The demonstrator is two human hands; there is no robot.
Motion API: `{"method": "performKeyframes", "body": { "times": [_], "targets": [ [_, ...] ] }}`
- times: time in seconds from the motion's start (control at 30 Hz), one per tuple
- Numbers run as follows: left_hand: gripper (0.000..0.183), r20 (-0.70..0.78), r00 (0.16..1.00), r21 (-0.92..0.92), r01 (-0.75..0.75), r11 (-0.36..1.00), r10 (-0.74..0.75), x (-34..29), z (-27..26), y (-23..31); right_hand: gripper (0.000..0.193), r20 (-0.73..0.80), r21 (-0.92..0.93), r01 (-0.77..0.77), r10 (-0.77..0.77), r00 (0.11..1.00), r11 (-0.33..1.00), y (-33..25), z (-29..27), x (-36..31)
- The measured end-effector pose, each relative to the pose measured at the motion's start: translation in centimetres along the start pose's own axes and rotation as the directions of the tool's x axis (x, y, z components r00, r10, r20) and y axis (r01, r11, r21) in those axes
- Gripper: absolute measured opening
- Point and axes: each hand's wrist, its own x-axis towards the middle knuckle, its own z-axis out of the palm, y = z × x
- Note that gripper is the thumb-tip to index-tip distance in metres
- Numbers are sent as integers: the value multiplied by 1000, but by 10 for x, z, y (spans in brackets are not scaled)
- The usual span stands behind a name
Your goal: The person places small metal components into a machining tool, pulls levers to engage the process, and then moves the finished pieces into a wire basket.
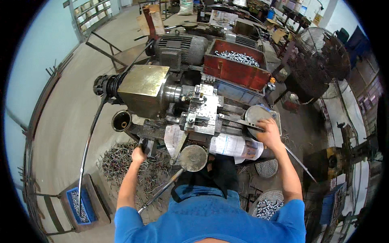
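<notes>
I stand at a small metal lathe (162, 93) with a brass-coloured headstock cover. My left hand (138, 154) is closed on a dark lever handle (144, 146) at the machine's lower left front. My right hand (269, 131) rests on a round grey metal dish (255, 114) at the machine's right end, fingers curled at its edge; what they hold, if anything, is hidden. Between my hands sit the tool slide block (201, 109) and a round handwheel (193, 158).
A red bin (235, 69) of silvery metal parts stands behind the lathe, beside a grey motor (178, 48). Metal swarf (121, 162) litters the floor at left. A blue tray (79, 206) of parts lies lower left, a fan (318, 60) at right, baskets (265, 204) of parts by my right leg.
</notes>
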Motion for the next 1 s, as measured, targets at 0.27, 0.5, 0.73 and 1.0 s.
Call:
{"method": "performKeyframes", "body": {
  "times": [0.27,0.5,0.73,1.0],
  "targets": [
    [18,128,989,413,-126,902,80,39,-26,-32,45,-69,-221,-572,573,817,790,115,-22,-151],
    [43,205,973,101,88,991,-107,-19,-32,-71,36,-135,-568,-732,834,534,377,212,-1,-289],
    [24,434,858,-289,422,860,-275,-117,-1,-176,30,-110,-447,-745,797,594,495,96,26,-331],
    [17,527,769,-324,576,751,-362,-139,-23,-161,32,25,-24,-904,904,427,428,-42,51,-303]
  ]
}}
